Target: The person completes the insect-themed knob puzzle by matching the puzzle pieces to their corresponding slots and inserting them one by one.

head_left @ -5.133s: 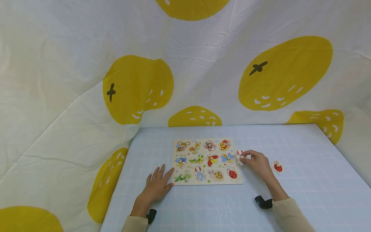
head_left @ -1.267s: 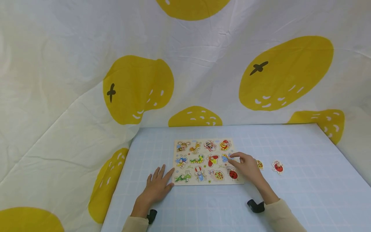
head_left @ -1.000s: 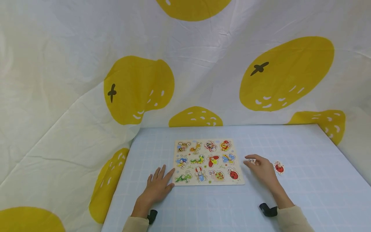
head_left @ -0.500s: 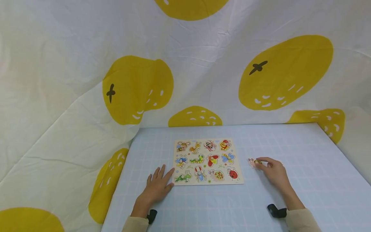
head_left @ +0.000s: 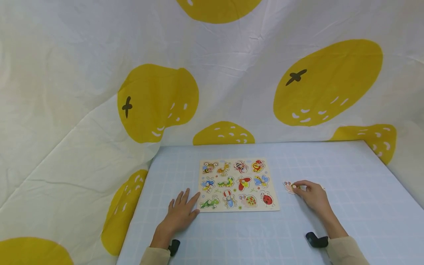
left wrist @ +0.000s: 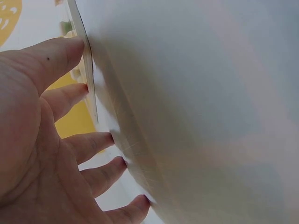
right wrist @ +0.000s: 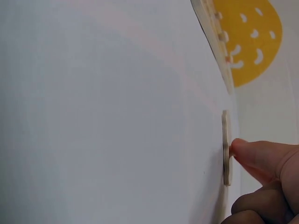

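Observation:
In the head view a wooden peg puzzle board (head_left: 228, 208) with pictured insects lies flat on the table. My left hand (head_left: 180, 217) rests with spread fingers at its lower left corner; in the left wrist view the thumb and index fingertip touch the board's edge (left wrist: 86, 60). To the right of the board, my right hand (head_left: 314, 198) pinches the snail puzzle piece (head_left: 288, 187) by its knob. The right wrist view shows that piece edge-on (right wrist: 226, 163); whether it is off the table is hard to tell. A white sliver of the ladybird piece (head_left: 324, 188) shows behind the hand.
A pale blue checked cloth (head_left: 232, 239) covers the table. Behind and to the left hangs a white curtain (head_left: 228, 84) with yellow fruit prints. Black wrist cameras (head_left: 316, 240) sit on both wrists.
The stag beetle piece, earlier in my right hand, now sits in the board's bottom row. That hand has moved from over the board rightward to the snail piece and pinched it. Left hand unchanged.

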`<move>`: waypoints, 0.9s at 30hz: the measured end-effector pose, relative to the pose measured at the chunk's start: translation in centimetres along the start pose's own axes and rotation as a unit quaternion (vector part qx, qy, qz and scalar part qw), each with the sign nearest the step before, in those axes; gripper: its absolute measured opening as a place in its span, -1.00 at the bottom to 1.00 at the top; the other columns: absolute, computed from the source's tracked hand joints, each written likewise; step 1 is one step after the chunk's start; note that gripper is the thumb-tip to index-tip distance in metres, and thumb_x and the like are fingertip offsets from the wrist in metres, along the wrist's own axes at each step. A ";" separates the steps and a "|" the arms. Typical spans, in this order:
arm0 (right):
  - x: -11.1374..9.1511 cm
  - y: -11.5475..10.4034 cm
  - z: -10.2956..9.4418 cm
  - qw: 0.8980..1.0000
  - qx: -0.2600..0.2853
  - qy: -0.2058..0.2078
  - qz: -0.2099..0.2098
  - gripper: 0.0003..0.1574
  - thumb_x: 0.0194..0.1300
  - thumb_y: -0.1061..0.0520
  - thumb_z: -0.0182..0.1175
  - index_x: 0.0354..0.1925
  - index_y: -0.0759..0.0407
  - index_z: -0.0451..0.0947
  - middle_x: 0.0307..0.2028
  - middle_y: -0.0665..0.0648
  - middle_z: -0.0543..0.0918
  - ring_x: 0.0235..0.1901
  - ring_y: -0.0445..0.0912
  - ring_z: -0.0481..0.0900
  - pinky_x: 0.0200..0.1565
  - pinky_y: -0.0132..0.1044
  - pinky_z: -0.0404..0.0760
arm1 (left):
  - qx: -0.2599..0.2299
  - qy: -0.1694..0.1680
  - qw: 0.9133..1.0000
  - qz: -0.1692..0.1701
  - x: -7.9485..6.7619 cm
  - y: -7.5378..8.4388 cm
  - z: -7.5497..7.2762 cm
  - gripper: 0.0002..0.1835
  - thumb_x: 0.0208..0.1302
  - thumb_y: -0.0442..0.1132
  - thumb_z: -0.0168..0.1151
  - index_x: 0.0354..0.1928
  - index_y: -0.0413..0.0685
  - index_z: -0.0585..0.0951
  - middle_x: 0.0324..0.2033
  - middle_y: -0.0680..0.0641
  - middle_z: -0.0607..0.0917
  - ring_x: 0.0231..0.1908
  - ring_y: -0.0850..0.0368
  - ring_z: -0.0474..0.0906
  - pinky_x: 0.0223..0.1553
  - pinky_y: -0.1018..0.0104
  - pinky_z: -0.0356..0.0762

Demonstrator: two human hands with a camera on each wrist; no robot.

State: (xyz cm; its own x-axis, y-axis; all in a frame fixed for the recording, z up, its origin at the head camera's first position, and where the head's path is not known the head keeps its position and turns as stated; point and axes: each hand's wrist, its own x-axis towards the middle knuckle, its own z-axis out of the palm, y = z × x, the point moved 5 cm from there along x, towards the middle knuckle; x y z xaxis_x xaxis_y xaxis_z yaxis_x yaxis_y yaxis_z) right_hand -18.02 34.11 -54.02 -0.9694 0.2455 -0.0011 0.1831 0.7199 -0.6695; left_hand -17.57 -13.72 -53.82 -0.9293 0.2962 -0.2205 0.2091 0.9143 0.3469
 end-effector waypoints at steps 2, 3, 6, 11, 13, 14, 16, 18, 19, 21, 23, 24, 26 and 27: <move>0.2 0.1 0.1 1.000 0.001 0.001 -0.001 -0.64 0.29 0.09 0.33 -0.04 0.31 0.69 -0.55 0.13 0.42 -0.54 -0.04 0.26 -0.53 -0.23 0.20 | -0.001 0.000 1.000 0.001 0.0 0.0 0.0 -0.32 0.43 0.04 0.19 0.53 0.17 0.27 0.52 -0.26 0.09 0.48 -0.34 -0.09 0.35 -0.43 -0.14; 0.2 0.2 0.2 1.000 0.002 0.000 0.000 -0.65 0.29 0.10 0.33 -0.04 0.31 0.69 -0.58 0.09 0.36 -0.57 -0.05 0.23 -0.55 -0.23 0.18 | -0.001 0.000 1.000 0.002 0.0 0.0 0.1 -0.32 0.43 0.04 0.19 0.53 0.18 0.26 0.52 -0.26 0.09 0.48 -0.34 -0.09 0.35 -0.43 -0.14; 0.3 0.3 0.4 1.000 0.001 0.001 -0.004 -0.66 0.29 0.11 0.32 -0.05 0.31 0.68 -0.61 0.05 0.30 -0.59 -0.06 0.22 -0.56 -0.24 0.16 | -0.003 0.001 1.000 0.003 0.0 0.0 0.1 -0.32 0.43 0.03 0.19 0.53 0.18 0.27 0.52 -0.26 0.09 0.48 -0.34 -0.09 0.35 -0.43 -0.14; 0.4 0.5 0.5 1.000 -0.002 -0.007 -0.008 -0.65 0.30 0.09 0.31 -0.04 0.31 0.67 -0.62 0.06 0.30 -0.60 -0.05 0.23 -0.56 -0.23 0.16 | -0.003 0.000 1.000 0.001 0.0 -0.1 0.0 -0.32 0.43 0.03 0.19 0.53 0.19 0.26 0.52 -0.26 0.08 0.49 -0.33 -0.10 0.35 -0.43 -0.15; 0.4 0.5 0.5 1.000 -0.002 -0.011 -0.008 -0.65 0.31 0.08 0.31 -0.04 0.31 0.66 -0.62 0.07 0.31 -0.59 -0.04 0.24 -0.55 -0.23 0.17 | -0.002 0.000 1.000 -0.002 0.0 -0.1 0.0 -0.32 0.43 0.04 0.20 0.53 0.19 0.26 0.53 -0.25 0.08 0.49 -0.33 -0.11 0.36 -0.42 -0.16; 0.4 0.5 0.5 1.000 -0.004 -0.013 -0.007 -0.65 0.32 0.08 0.30 -0.04 0.31 0.66 -0.61 0.07 0.31 -0.58 -0.04 0.24 -0.55 -0.23 0.17 | -0.001 0.000 1.000 -0.002 0.0 -0.1 0.0 -0.32 0.43 0.04 0.20 0.53 0.19 0.26 0.53 -0.25 0.08 0.49 -0.33 -0.11 0.36 -0.42 -0.16; 0.3 0.5 0.5 1.000 -0.005 -0.017 -0.005 -0.64 0.33 0.08 0.30 -0.03 0.31 0.65 -0.60 0.07 0.32 -0.57 -0.04 0.25 -0.54 -0.22 0.17 | -0.001 0.000 1.000 -0.003 0.0 -0.1 0.0 -0.32 0.43 0.04 0.19 0.53 0.19 0.26 0.53 -0.25 0.08 0.49 -0.33 -0.11 0.36 -0.42 -0.16; 0.3 0.4 0.5 1.000 -0.005 -0.020 -0.003 -0.64 0.33 0.07 0.30 -0.02 0.31 0.65 -0.59 0.08 0.32 -0.57 -0.03 0.26 -0.54 -0.22 0.18 | -0.001 0.001 1.000 -0.002 0.0 0.0 0.0 -0.32 0.43 0.04 0.19 0.53 0.19 0.26 0.53 -0.25 0.08 0.49 -0.33 -0.11 0.36 -0.43 -0.15; 0.3 0.3 0.4 1.000 -0.005 -0.021 -0.003 -0.63 0.33 0.08 0.30 -0.02 0.31 0.64 -0.59 0.08 0.32 -0.57 -0.04 0.26 -0.54 -0.22 0.18 | 0.000 0.000 1.000 -0.002 0.0 0.0 0.0 -0.32 0.43 0.04 0.19 0.53 0.19 0.26 0.53 -0.25 0.08 0.49 -0.34 -0.11 0.35 -0.43 -0.16; 0.2 0.2 0.4 1.000 -0.006 -0.021 -0.004 -0.64 0.33 0.08 0.30 -0.02 0.32 0.64 -0.60 0.08 0.32 -0.58 -0.04 0.26 -0.55 -0.22 0.18 | 0.000 0.001 1.000 -0.001 0.0 0.1 0.0 -0.32 0.43 0.04 0.19 0.53 0.19 0.26 0.52 -0.26 0.09 0.49 -0.34 -0.10 0.35 -0.43 -0.15; 0.2 0.1 0.4 1.000 -0.005 -0.020 -0.004 -0.63 0.34 0.08 0.30 -0.02 0.32 0.64 -0.61 0.07 0.31 -0.60 -0.05 0.25 -0.56 -0.23 0.18 | -0.001 0.001 1.000 0.001 0.0 0.1 0.0 -0.32 0.43 0.03 0.20 0.53 0.18 0.27 0.52 -0.26 0.09 0.48 -0.34 -0.09 0.35 -0.44 -0.15; 0.2 0.1 0.4 1.000 -0.006 -0.020 -0.003 -0.64 0.33 0.08 0.30 -0.02 0.32 0.64 -0.62 0.07 0.31 -0.60 -0.05 0.25 -0.57 -0.24 0.18 | -0.002 0.000 1.000 0.000 0.0 0.1 0.0 -0.32 0.43 0.03 0.20 0.53 0.18 0.27 0.52 -0.26 0.09 0.48 -0.34 -0.09 0.35 -0.43 -0.15; 0.2 0.1 0.4 1.000 -0.005 -0.020 0.001 -0.63 0.34 0.08 0.29 -0.01 0.31 0.63 -0.61 0.07 0.31 -0.60 -0.05 0.25 -0.57 -0.24 0.18 | -0.004 0.000 1.000 0.001 -0.1 0.1 0.0 -0.32 0.43 0.02 0.20 0.53 0.18 0.27 0.52 -0.27 0.09 0.48 -0.35 -0.09 0.35 -0.43 -0.15; 0.2 0.1 0.5 1.000 -0.006 -0.021 0.006 -0.63 0.35 0.07 0.29 -0.01 0.31 0.63 -0.60 0.07 0.31 -0.59 -0.05 0.26 -0.57 -0.25 0.19 | -0.005 0.001 1.000 0.002 -0.1 0.1 0.0 -0.32 0.43 0.02 0.20 0.53 0.18 0.27 0.52 -0.27 0.09 0.48 -0.34 -0.09 0.35 -0.43 -0.15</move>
State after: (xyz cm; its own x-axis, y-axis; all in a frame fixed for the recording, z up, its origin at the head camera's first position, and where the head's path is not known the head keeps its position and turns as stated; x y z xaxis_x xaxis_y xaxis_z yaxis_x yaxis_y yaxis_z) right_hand -18.27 33.94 -54.45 -0.9733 0.2260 -0.0403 0.1957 0.7251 -0.6603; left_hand -17.45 -13.68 -53.79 -0.9290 0.2993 -0.2177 0.2097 0.9104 0.3567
